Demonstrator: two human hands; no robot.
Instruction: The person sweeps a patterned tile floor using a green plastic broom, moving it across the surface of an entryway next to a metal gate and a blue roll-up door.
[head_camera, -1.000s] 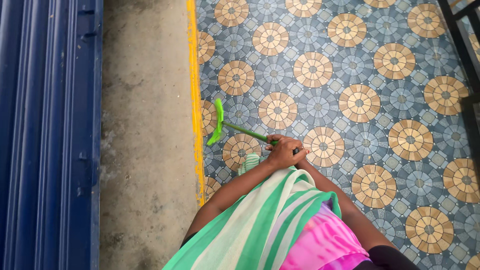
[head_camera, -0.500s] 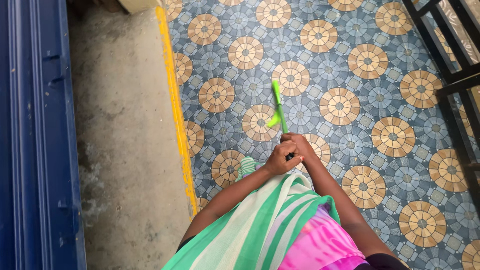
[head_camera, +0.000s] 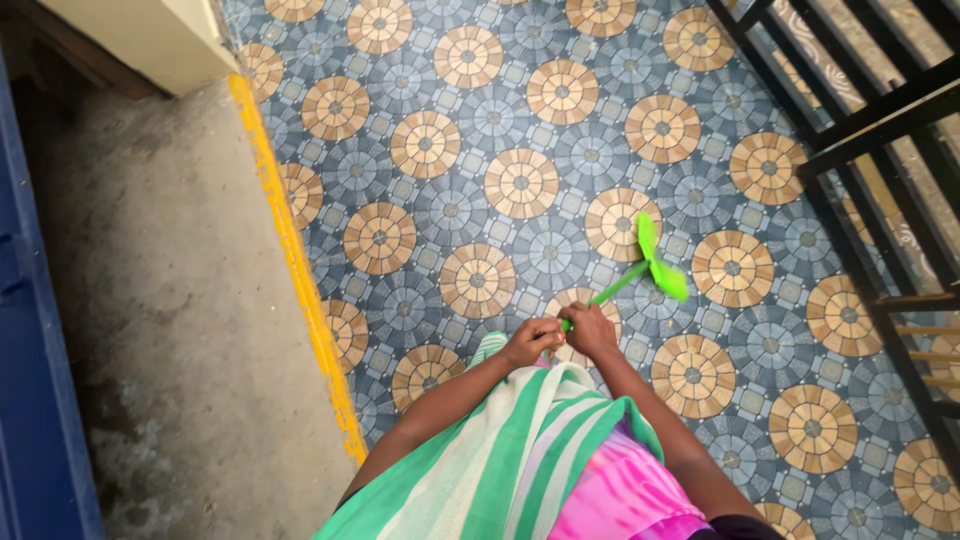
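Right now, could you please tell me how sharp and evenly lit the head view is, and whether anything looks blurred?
Head view: soft, even daylight with no glare or hard shadows; the patterned floor tiles are crisp; the green mop head is slightly smeared; both the left hand and the right hand on its handle look sharp.

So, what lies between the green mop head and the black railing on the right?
Only bare patterned floor tiles separate the green mop head from the black railing, in the head view.

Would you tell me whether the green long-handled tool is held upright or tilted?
Tilted: the green long-handled tool slants up-right from both hands, its head off toward the black railing.
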